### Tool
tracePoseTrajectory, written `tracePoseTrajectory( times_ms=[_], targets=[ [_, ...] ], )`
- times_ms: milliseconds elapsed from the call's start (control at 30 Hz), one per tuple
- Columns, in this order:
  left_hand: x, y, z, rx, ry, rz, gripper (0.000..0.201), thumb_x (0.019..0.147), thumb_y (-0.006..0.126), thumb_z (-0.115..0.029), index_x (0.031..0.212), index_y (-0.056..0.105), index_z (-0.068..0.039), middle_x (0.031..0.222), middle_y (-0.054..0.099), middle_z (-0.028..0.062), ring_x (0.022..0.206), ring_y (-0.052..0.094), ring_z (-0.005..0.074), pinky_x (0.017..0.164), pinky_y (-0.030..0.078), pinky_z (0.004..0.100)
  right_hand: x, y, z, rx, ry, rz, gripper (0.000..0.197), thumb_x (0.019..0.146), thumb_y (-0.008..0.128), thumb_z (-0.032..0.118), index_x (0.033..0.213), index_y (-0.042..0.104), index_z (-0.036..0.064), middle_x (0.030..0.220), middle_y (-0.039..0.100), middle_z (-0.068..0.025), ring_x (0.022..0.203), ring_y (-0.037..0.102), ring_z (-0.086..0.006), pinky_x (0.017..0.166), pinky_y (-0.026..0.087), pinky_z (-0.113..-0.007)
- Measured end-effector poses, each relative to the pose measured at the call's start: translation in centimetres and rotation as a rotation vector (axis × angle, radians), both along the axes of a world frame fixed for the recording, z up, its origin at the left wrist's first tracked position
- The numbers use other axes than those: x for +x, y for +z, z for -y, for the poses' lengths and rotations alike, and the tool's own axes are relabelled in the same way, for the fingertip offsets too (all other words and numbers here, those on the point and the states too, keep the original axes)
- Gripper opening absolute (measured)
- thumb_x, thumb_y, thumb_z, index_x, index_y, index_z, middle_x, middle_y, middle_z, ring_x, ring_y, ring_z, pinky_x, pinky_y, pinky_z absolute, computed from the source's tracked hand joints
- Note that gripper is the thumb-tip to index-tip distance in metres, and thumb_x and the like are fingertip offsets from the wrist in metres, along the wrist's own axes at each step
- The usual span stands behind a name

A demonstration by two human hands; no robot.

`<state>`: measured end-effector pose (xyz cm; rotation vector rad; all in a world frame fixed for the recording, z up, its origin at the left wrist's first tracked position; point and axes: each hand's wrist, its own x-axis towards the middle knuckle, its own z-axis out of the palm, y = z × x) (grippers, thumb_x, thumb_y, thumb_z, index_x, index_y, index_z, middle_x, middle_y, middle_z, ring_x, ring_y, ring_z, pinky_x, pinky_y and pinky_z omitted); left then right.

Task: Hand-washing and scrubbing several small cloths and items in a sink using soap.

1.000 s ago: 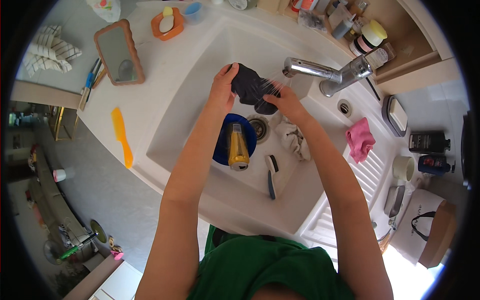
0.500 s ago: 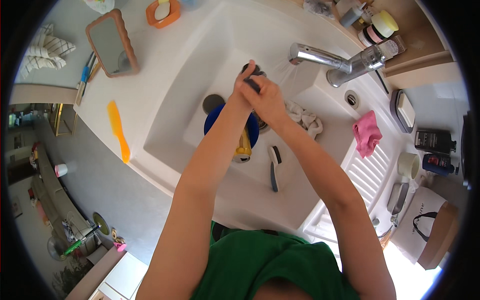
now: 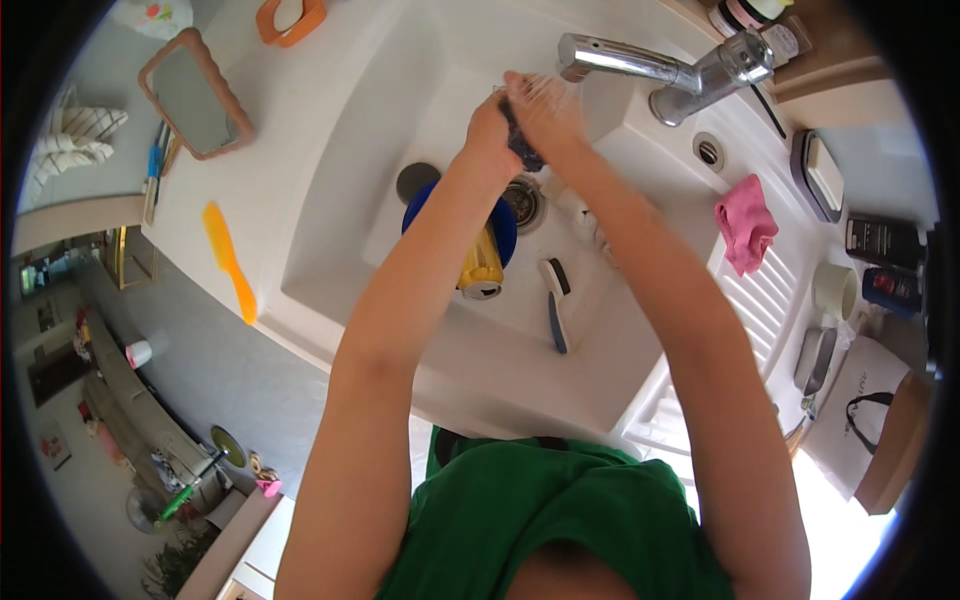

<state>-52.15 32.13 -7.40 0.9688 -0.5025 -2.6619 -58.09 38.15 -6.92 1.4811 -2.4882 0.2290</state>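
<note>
I had both hands, left (image 3: 487, 128) and right (image 3: 540, 110), pressed together around one dark cloth (image 3: 522, 148) under the single tap (image 3: 640, 68), upper centre; one blue bowl (image 3: 500, 228) sat below.

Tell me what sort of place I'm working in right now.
Most likely a home kitchen sink area: a white sink with a chrome tap, a ribbed draining board, and both hands wringing a dark cloth under the spout.

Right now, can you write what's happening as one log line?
left hand + right hand: squeezing dark cloth | where: under faucet, over sink | below: blue bowl, yellow cup, brush
</note>
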Motion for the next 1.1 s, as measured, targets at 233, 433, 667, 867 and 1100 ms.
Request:
tracePoseTrajectory(
  times_ms=[233,433,667,867,1100],
  targets=[
    [2.2,2.7,4.5,-0.08,0.169,-0.018,0.023,0.092,0.058,-0.025,0.104,0.058,-0.005,0.099,0.065,0.0102,0.095,0.063,0.0267,0.085,0.051,0.045,0.3,1.0,1.0,-0.723,-0.388,2.239,0.05,0.093,0.056,0.049,0.123,0.051,0.0096,0.119,0.059,-0.0061,0.104,0.061,-0.0202,0.089,0.051,-0.041],
    [3.0,0.9,3.6,-0.432,0.095,0.07,0.024,0.091,0.063,-0.025,0.105,0.056,-0.006,0.101,0.062,0.011,0.097,0.061,0.0247,0.089,0.05,0.0394,-0.5,0.0,-1.5,-0.73,-0.26,1.567,0.046,0.085,0.071,0.03,0.124,0.053,0.0123,0.112,0.061,-0.0058,0.101,0.06,-0.0172,0.084,0.051,-0.029],
    [4.2,-4.2,5.0,0.033,-0.084,-0.32,0.026,0.092,0.062,-0.035,0.097,0.059,-0.01,0.084,0.061,0.0052,0.078,0.061,0.0177,0.07,0.052,0.0338,6.7,3.9,-1.2,-0.425,0.061,0.736,0.025,0.084,0.067,0.029,0.096,0.063,0.0071,0.095,0.064,-0.0143,0.079,0.063,-0.0307,0.066,0.051,-0.039],
    [2.1,-0.6,-0.3,0.021,0.118,-0.022,0.021,0.097,0.051,-0.029,0.101,0.057,-0.008,0.084,0.061,0.0075,0.075,0.061,0.0179,0.061,0.051,0.0325,2.1,0.4,0.0,-0.155,-0.21,0.475,0.036,0.091,0.049,0.041,0.09,0.068,0.011,0.088,0.068,-0.0188,0.076,0.066,-0.0344,0.065,0.052,-0.045],
    [5.5,-4.8,3.5,0.113,-0.152,-0.744,0.03,0.099,0.046,-0.033,0.099,0.059,-0.006,0.095,0.064,0.01,0.089,0.063,0.0225,0.08,0.052,0.0396,7.4,1.0,0.0,-0.442,-0.034,0.549,0.031,0.092,0.05,0.035,0.102,0.063,0.0089,0.092,0.065,-0.0185,0.081,0.063,-0.0394,0.071,0.05,-0.047]
  ],
)
